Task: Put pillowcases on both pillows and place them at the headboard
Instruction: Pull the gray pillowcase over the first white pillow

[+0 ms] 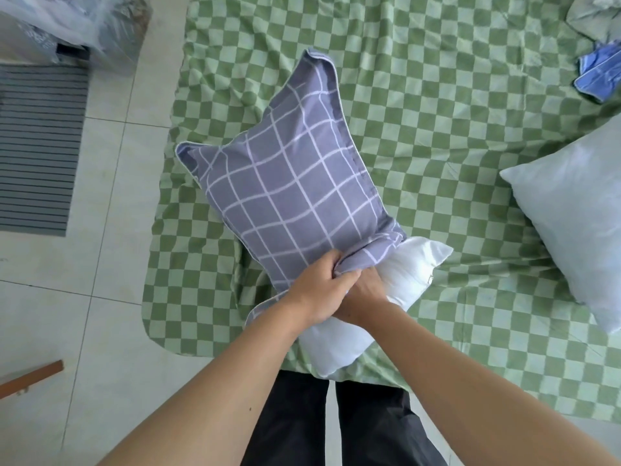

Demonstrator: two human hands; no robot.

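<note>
A white pillow (408, 270) lies at the near edge of the bed, most of it inside a grey-purple pillowcase (289, 183) with white grid lines; its near end still shows bare. My left hand (321, 285) grips the bunched open edge of the pillowcase. My right hand (361, 294) lies partly under the left one, fingers curled into the fabric and pillow at the opening. A second bare white pillow (574, 213) rests on the bed at the right.
The bed carries a green-and-white checked sheet (437, 105). Blue cloth (599, 74) and grey cloth (594, 15) lie at its far right. On the tiled floor at left are a striped grey mat (37, 149), plastic bags (74, 25) and a wooden strip (32, 378).
</note>
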